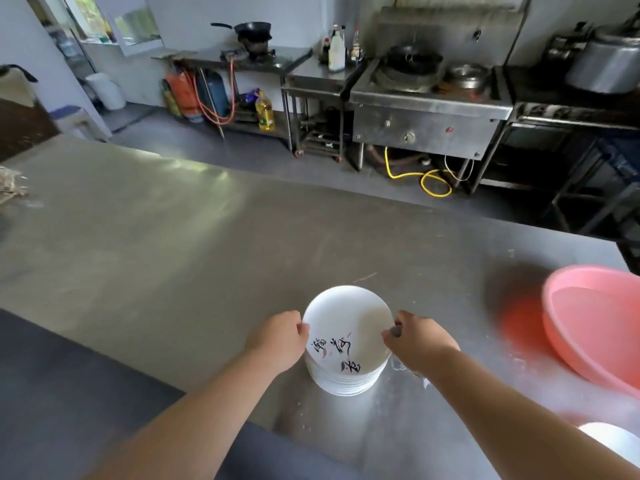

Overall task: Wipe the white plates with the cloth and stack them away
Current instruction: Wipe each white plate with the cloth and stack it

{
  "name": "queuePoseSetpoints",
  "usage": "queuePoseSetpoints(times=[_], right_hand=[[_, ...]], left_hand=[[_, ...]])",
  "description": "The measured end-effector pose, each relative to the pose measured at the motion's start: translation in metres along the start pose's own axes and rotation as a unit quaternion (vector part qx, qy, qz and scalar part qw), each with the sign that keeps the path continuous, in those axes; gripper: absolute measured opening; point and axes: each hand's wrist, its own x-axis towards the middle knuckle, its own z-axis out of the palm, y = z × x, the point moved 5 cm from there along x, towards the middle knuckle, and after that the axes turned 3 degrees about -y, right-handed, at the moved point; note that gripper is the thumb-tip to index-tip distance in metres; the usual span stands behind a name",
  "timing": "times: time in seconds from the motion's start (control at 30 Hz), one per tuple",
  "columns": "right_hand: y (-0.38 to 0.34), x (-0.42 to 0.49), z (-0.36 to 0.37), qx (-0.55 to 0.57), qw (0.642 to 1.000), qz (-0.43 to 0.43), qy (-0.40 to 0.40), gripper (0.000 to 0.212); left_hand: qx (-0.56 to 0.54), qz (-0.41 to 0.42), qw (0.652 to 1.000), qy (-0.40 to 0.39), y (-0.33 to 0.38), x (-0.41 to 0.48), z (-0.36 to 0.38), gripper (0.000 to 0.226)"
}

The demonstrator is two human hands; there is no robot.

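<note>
A stack of several white plates (346, 382) stands on the steel table (173, 237) near its front edge. The top plate (346, 317) is white with black brush writing on its near half. My left hand (277, 339) grips the top plate's left rim with curled fingers. My right hand (419, 339) grips its right rim, and a small pale bit of cloth (398, 363) shows under that hand, mostly hidden.
A pink plastic basin (595, 327) sits at the table's right edge. Another white object (609, 438) shows at the bottom right corner. Across the aisle stand a steel wok stove (429, 109), a side table with bottles (322, 77) and gas cylinders (183, 95).
</note>
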Motion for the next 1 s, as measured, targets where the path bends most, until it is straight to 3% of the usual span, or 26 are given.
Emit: queuePoseSetpoints(times=[0.23,0.53,0.73,0.87,1.0], right_hand=[[-0.003,-0.010,0.000,-0.016,0.999,0.023,0.029,0.019],[0.068,-0.059,-0.027,0.152,0.987,0.057,0.017,0.013],[0.154,-0.105,-0.026,0.150,0.981,0.111,0.047,0.014],[0.201,-0.117,0.006,0.143,0.978,0.151,0.016,0.016],[0.238,-0.122,0.054,0.126,0.973,0.191,-0.031,0.020]], left_hand=[[-0.050,0.022,0.998,0.008,0.009,0.003,-0.005,0.030],[-0.100,0.107,0.989,0.025,0.093,-0.009,-0.006,0.032],[-0.105,0.144,0.984,-0.003,0.157,-0.045,0.050,0.026],[-0.128,0.162,0.977,-0.048,0.175,-0.068,0.108,0.019],[-0.125,0.136,0.974,-0.132,0.171,-0.079,0.180,0.027]])
